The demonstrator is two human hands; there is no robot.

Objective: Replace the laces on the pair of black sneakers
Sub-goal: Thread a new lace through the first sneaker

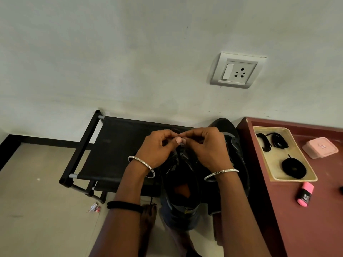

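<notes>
A black fabric rack (pixel 111 145) stands against a pale wall (pixel 130 52). Beside it, a maroon surface (pixel 297 229) carries a tray (pixel 274 179) of coiled black laces (pixel 293 167). A black sneaker (pixel 180 184) sits at the rack's near edge, heel toward the person. Just above its eyelets, the left hand (pixel 157 149) and right hand (pixel 206 147) meet, fingertips pinching a black lace (pixel 178 154).

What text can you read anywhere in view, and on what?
"H": on the lid of the pink box.
Pink highlighter: black label print, too blurred to read.
Black sneaker: small pale print on its side, too blurred to read.
</notes>
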